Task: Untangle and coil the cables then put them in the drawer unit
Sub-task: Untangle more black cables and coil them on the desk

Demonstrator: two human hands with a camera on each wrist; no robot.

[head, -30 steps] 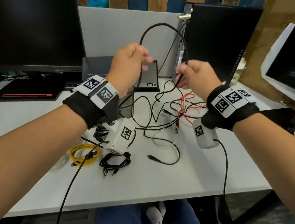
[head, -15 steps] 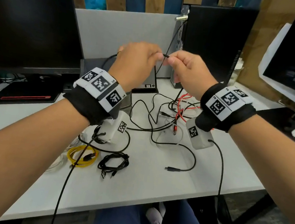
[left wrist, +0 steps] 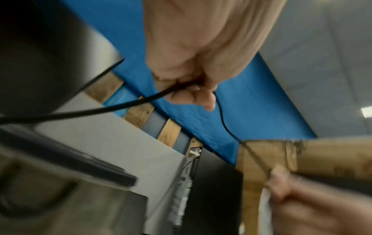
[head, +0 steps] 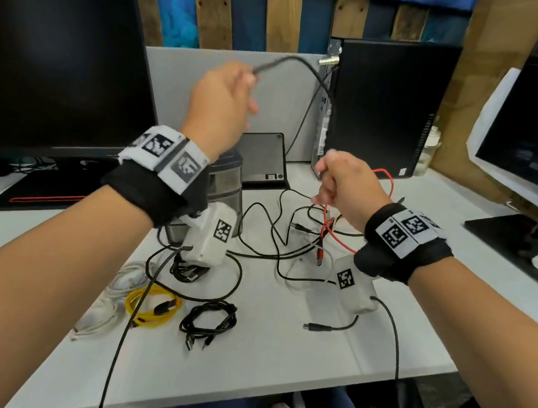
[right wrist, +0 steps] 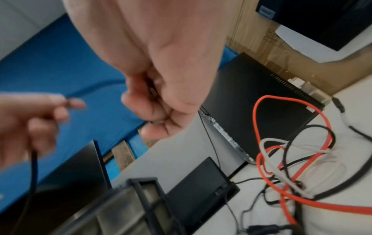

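A black cable (head: 308,71) arcs in mid-air above the middle of the table (head: 273,360), its span stretched between two hands that half a second ago met fingertip to fingertip and have now drawn apart. The left hand (head: 221,103), risen higher, pinches the cable near its top; the right hand (head: 344,183) has dropped toward the tangle and curls around the lower run, though exactly where it grips is hidden behind the knuckles. The move reads as measuring out one more loop of a coil being wound. Below the right hand, a knot of black, white and red cable (head: 333,226) still sprawls toward the table's far right. Nearer the front edge lie three finished bundles: a white coil (head: 117,289), a yellow coil (head: 151,306) and a black coil (head: 208,319). The drawer unit (head: 226,180) stands behind the left wrist; nothing shows inside it yet.
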